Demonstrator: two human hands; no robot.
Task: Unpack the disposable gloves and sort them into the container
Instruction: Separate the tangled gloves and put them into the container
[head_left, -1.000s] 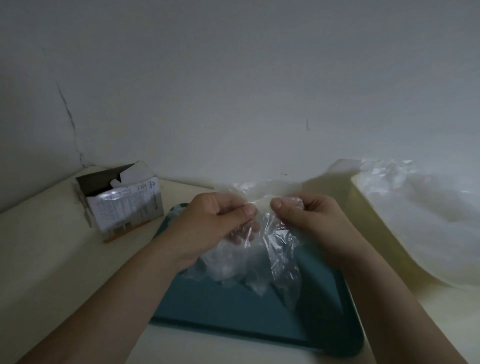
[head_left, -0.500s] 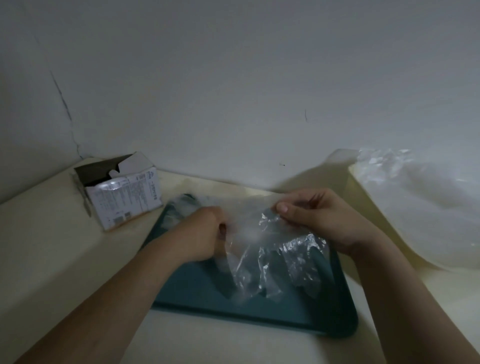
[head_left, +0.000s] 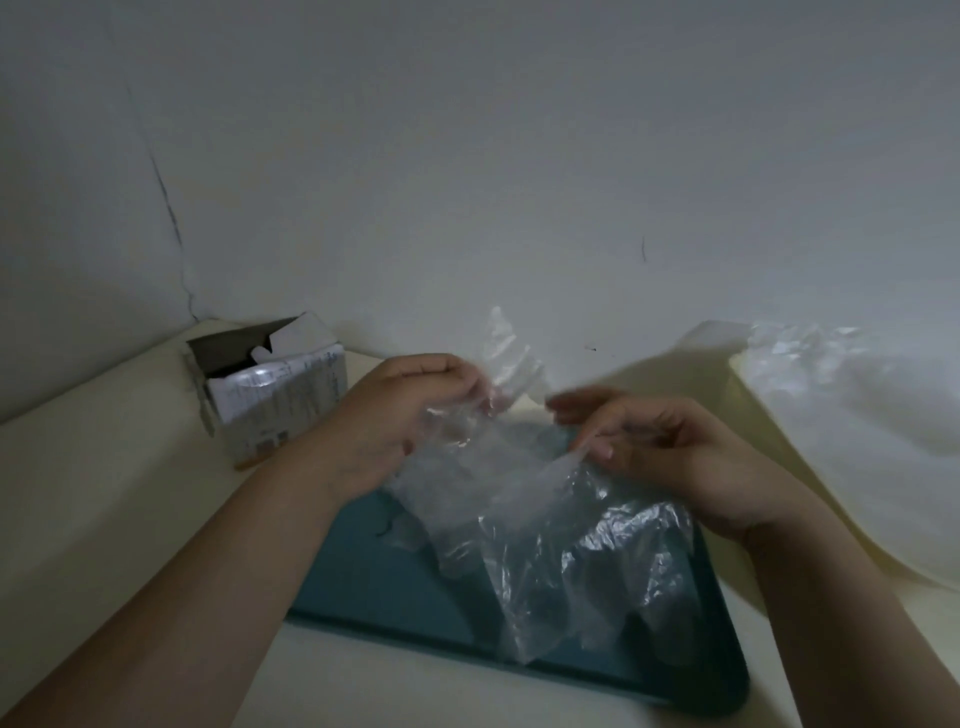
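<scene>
A bundle of clear disposable gloves (head_left: 545, 545) hangs between both hands above a teal tray (head_left: 395, 587). My left hand (head_left: 400, 415) grips one crumpled part of the plastic, and a thin strip sticks up past its fingers. My right hand (head_left: 660, 441) pinches another edge of the plastic between thumb and fingers. The two hands are a short way apart, and the film stretches between them. The lower glove fingers dangle down onto the tray.
An opened cardboard glove box (head_left: 270, 384) stands at the back left on the cream table (head_left: 104, 493). A pale yellow container (head_left: 769, 467) lined with a loose clear plastic bag (head_left: 857, 415) stands at the right. A white wall is close behind.
The hands started together, pinching the gloves. They have drawn apart, spreading the plastic wider over the tray. My left hand has risen back up with a strip of film.
</scene>
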